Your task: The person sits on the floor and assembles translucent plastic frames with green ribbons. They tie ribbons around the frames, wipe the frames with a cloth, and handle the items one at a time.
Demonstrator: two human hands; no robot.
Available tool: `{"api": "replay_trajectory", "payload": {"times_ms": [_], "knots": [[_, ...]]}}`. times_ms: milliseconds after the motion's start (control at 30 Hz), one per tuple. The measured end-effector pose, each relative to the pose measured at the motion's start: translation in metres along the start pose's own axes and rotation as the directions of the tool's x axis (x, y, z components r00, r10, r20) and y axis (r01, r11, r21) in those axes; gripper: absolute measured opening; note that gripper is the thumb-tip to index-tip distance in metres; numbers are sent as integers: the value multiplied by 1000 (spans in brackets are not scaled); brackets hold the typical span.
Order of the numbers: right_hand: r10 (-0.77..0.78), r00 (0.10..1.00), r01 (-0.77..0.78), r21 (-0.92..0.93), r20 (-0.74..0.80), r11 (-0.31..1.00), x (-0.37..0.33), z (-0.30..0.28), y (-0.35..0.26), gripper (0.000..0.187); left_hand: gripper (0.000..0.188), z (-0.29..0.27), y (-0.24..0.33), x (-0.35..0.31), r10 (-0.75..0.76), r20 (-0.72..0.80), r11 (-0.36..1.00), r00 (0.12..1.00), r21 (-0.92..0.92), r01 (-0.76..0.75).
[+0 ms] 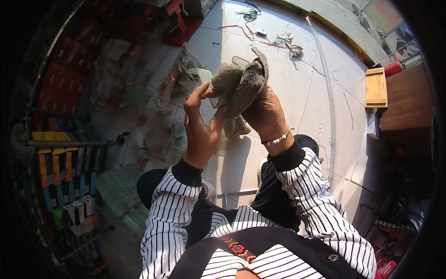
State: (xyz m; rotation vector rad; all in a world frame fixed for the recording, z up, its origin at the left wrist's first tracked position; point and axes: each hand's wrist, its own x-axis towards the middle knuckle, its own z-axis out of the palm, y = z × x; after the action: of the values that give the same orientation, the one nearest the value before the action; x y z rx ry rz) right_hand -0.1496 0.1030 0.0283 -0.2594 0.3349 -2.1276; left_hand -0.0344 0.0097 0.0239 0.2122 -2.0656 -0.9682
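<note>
A grey fluffy cloth is bunched in front of me, above the tiled floor. My right hand, with a beaded bracelet at the wrist, is closed on the cloth from the right side. Out of the folds show edges of a clear, glass-like piece, its full shape hidden by the cloth. My left hand grips this piece from the left, the thumb low and the fingers curled at its edge. A corner of the cloth sticks up over the top.
Wires with small parts lie on the sunlit floor ahead. To the right stands a wooden stool beside a brown panel. Red boxes are stacked at the left, above a rack of coloured packages. Clear, jumbled pieces lie left of my hands.
</note>
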Motion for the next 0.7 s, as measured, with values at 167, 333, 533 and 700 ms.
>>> {"api": "replay_trajectory", "payload": {"times_ms": [167,333,533,700], "knots": [[-47,992,65,157,-121,985,-4,2,-7,21,34,-8,-10,12,45,163,981,986,181,-74],[-61,997,64,66,-46,996,-7,4,0,18,27,-12,-11,17,154,226,983,962,66,-173],[36,982,-58,-116,-184,992,-11,8,7,18,19,-7,4,11,166,140,986,976,-49,-161],[135,979,-153,-114,-154,982,-21,11,19,22,16,-23,-2,15,-74,57,984,996,-156,82]]}}
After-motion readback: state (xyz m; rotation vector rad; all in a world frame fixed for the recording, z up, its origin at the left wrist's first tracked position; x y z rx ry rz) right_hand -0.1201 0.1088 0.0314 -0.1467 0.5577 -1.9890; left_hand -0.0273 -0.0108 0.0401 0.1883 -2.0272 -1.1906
